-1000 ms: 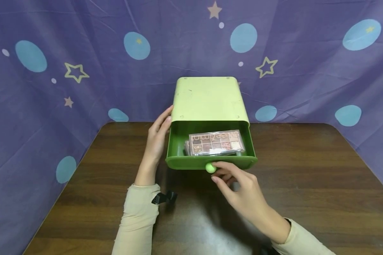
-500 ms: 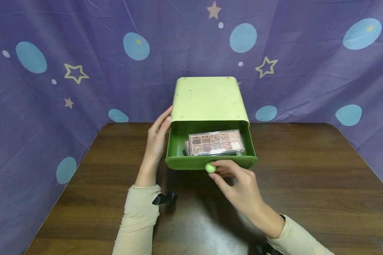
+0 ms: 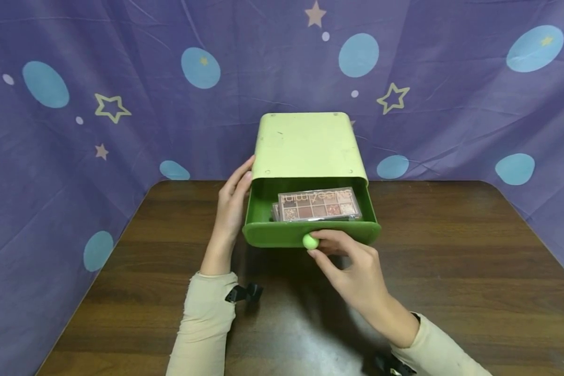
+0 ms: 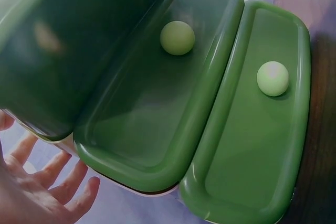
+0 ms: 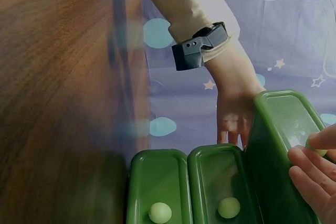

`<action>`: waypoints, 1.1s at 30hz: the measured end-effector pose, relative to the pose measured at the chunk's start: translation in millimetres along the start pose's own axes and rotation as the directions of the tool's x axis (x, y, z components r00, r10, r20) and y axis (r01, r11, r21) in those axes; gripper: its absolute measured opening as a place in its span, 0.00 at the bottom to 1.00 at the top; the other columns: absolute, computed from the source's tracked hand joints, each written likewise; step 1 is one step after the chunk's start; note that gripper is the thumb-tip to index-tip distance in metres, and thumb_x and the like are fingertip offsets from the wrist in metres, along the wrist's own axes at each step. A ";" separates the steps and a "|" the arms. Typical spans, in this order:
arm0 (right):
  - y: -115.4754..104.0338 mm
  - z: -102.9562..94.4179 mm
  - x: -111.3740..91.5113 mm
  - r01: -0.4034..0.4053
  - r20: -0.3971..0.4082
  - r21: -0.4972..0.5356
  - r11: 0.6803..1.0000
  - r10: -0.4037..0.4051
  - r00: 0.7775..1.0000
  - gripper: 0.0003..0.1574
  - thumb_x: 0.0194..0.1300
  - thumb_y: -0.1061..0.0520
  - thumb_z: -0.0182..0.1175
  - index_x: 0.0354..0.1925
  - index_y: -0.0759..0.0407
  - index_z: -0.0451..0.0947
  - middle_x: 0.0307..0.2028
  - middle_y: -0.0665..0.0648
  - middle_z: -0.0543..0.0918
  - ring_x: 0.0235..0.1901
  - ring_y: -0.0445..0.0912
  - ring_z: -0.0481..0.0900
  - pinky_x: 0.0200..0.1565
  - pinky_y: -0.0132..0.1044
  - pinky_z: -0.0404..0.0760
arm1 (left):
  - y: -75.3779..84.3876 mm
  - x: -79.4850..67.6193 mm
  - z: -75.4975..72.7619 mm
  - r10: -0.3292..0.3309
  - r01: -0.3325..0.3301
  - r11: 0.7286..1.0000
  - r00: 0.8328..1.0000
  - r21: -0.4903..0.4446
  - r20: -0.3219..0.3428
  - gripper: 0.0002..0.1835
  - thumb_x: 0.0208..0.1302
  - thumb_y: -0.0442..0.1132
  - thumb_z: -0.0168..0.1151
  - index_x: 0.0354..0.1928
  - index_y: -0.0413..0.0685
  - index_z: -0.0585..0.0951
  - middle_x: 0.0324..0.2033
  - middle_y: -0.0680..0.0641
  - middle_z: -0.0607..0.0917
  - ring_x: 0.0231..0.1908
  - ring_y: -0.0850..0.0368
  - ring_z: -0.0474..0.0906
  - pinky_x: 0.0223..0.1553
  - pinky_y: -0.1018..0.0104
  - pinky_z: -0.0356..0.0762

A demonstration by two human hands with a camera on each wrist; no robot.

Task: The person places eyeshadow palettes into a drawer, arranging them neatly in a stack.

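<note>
A pale green drawer cabinet [image 3: 310, 146] stands on the table, its dark green top drawer [image 3: 272, 235] pulled out. Inside the drawer lies a clear-lidded eyeshadow palette [image 3: 319, 204], on top of at least one similar case [image 3: 275, 212]. My right hand [image 3: 357, 266] pinches the drawer's round light green knob [image 3: 310, 241] between thumb and fingers; the right wrist view catches these fingers [image 5: 310, 182] at its edge. My left hand [image 3: 230, 209] rests along the cabinet's left side, and in the left wrist view its fingers [image 4: 52, 169] are spread and fairly straight.
Below the open drawer are two closed drawers, a middle one [image 4: 152, 103] and a bottom one [image 4: 252, 145], each with a round knob. The brown wooden table [image 3: 451, 271] extends to both sides. A purple patterned cloth [image 3: 286, 62] hangs behind.
My right thumb and fingers have closed round the knob. The drawer front has since tipped up slightly, and the palette has shifted a little toward the back. My left hand has stayed put.
</note>
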State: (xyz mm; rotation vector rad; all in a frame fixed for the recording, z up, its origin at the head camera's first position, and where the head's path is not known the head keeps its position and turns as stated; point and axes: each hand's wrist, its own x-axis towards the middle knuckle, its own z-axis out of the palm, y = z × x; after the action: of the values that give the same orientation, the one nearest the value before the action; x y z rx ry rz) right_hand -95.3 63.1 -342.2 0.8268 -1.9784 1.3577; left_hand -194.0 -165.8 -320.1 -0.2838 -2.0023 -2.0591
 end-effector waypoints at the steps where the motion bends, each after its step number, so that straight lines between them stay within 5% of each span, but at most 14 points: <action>1: -0.1 0.0 0.6 0.001 -0.001 0.000 1.000 -0.001 1.000 0.21 0.53 0.71 0.71 0.46 0.61 0.83 0.38 0.54 0.88 0.35 0.45 0.87 0.41 0.29 0.82 | 0.0 0.0 -0.1 -0.001 0.001 1.000 1.000 -0.004 0.002 0.23 0.76 0.46 0.49 0.69 0.52 0.73 0.65 0.53 0.75 0.54 0.53 0.76 0.49 0.62 0.78; 33: 16.1 5.6 15.2 -0.037 -0.050 -0.027 0.999 0.036 0.998 0.19 0.55 0.69 0.72 0.46 0.60 0.83 0.37 0.53 0.88 0.34 0.45 0.86 0.40 0.28 0.81 | -2.2 0.3 -0.3 0.054 -0.054 0.998 0.998 0.012 0.031 0.23 0.78 0.46 0.46 0.70 0.51 0.71 0.67 0.52 0.73 0.62 0.57 0.70 0.59 0.55 0.71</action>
State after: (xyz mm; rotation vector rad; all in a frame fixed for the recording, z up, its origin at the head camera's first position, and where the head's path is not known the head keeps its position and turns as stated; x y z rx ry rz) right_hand -117.9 59.9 -341.5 0.7407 -1.9794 1.3549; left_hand -195.0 -166.1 -322.1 -0.3648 -2.0019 -2.0204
